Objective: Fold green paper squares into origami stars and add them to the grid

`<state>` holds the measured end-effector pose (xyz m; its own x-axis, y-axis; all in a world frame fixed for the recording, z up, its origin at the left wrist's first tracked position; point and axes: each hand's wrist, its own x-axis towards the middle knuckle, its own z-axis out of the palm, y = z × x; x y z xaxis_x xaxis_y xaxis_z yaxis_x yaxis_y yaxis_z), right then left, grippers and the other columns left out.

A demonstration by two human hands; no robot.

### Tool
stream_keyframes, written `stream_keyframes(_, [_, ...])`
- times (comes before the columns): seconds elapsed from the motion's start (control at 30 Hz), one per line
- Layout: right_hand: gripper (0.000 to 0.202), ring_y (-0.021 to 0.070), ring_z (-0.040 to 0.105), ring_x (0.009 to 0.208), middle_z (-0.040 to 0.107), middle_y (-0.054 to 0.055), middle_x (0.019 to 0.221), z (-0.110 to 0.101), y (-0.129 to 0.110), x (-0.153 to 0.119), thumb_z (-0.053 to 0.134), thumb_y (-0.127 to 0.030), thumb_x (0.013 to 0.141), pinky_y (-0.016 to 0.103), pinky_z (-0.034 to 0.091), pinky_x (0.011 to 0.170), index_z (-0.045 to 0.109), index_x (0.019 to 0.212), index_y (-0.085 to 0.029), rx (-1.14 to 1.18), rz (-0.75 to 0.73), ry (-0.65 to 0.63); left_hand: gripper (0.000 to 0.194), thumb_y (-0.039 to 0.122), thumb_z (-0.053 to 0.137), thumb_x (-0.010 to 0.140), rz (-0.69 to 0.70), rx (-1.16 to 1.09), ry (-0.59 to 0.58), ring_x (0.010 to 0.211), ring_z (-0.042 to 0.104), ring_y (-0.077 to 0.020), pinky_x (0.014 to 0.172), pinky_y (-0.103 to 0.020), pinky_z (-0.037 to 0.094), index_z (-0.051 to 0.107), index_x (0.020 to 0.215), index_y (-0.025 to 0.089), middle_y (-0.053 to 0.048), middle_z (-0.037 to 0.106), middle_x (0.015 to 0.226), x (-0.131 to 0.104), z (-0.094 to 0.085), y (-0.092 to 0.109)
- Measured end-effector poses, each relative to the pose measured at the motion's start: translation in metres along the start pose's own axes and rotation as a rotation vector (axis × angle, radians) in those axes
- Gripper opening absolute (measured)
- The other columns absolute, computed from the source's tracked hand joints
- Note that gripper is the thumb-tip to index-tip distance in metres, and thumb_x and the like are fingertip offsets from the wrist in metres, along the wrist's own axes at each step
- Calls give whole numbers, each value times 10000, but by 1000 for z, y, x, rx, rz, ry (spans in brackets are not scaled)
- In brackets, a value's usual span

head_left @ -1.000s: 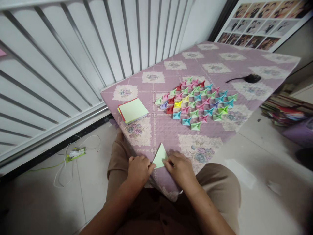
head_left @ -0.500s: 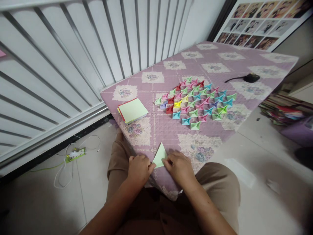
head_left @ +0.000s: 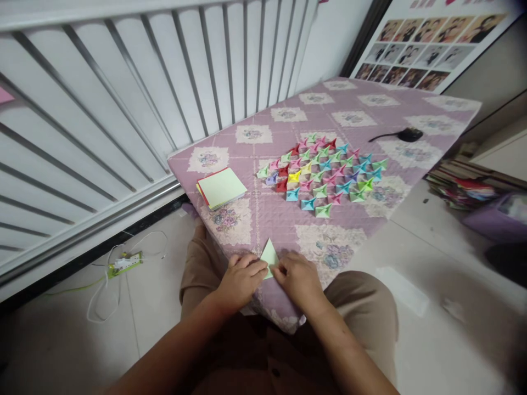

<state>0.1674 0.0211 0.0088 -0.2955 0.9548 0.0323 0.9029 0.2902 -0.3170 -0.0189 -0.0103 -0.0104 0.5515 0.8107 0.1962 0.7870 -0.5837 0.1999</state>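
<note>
A pale green paper point(head_left: 269, 254), folded to a triangle with its tip pointing away from me, lies on the near corner of the table. My left hand point(head_left: 242, 278) rests on its left edge, fingers together and reaching over the paper. At the right edge, my right hand point(head_left: 299, 277) has its fingers curled and pressed on the paper. Beyond them stand several rows of small folded paper pieces point(head_left: 319, 191) in green, pink, blue, red and yellow. To the left sits a stack of square paper sheets point(head_left: 223, 187), pale green on top.
The table point(head_left: 278, 219) has a purple floral cover. A black object with a cable point(head_left: 409, 134) lies at the back right. White railings point(head_left: 123, 104) border the left side. On the floor is a power strip point(head_left: 125, 264) with cords.
My left hand has moved right and forward, its fingers now covering the triangle's left side. My right hand stays at the right edge. The camera view has shifted slightly.
</note>
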Motion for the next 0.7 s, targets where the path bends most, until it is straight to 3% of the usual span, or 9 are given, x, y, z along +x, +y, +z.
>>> stream_keyframes(0.43, [139,175,536,735,598,27,739,14,17,-12,543,-250,866,296,381,705,597,749,-196,230,-103,194,304,331,489,926,16,20,-60,1108,446,-213,847,-383,293,551,1223,353,-12,564,1268,-1,-6,3])
stream_keyframes(0.6, [183,188,572,850,651,67,882,14,21,-29,456,-211,911,334,435,791,632,951,-179,275,-209,323,288,324,477,930,12,13,-69,1095,450,-213,856,-392,289,562,1205,342,-19,574,1253,1,-10,5])
stream_keyframes(0.7, [230,202,572,942,656,86,1008,18,13,-42,460,-194,916,360,430,843,630,1070,-182,199,-305,290,269,318,490,924,12,24,-69,1101,443,-220,856,-394,290,586,1175,334,-21,577,1251,1,-9,5])
